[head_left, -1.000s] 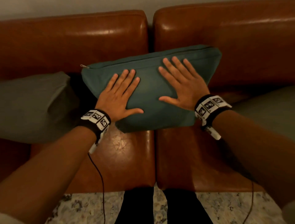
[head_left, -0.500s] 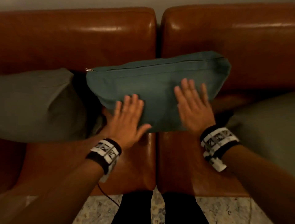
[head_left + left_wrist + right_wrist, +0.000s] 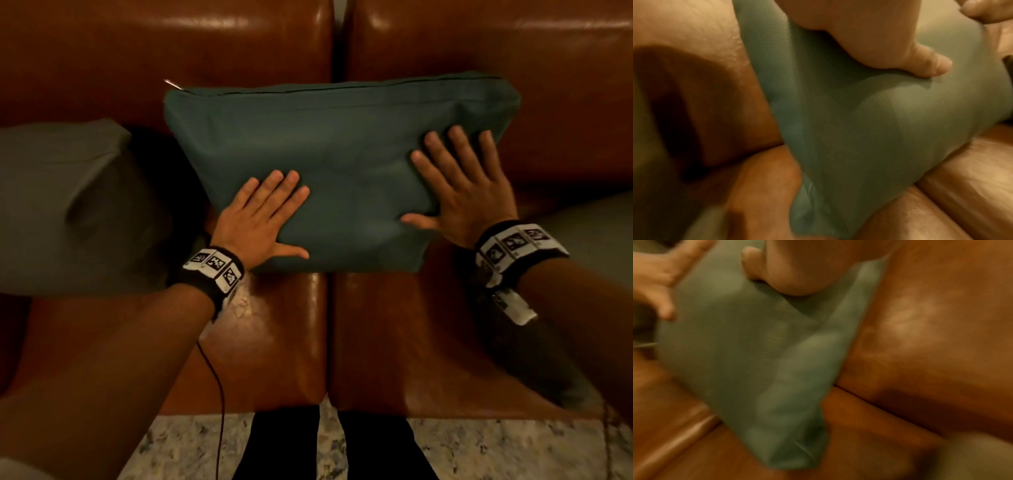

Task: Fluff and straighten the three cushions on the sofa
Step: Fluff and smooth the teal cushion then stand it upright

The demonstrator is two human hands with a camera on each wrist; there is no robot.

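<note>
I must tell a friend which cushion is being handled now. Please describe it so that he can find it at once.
On the brown leather sofa, look where the two back cushions meet. The teal cushion leans there with both hands flat on it. Its grey neighbours lie at either side, and only it shows a zipper along its top.

The middle cushion (image 3: 342,164) leans on the sofa (image 3: 274,342) backrest, between two cushions (image 3: 61,205) (image 3: 596,233).

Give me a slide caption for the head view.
Both hands press flat on the teal cushion against the leather sofa.
</note>
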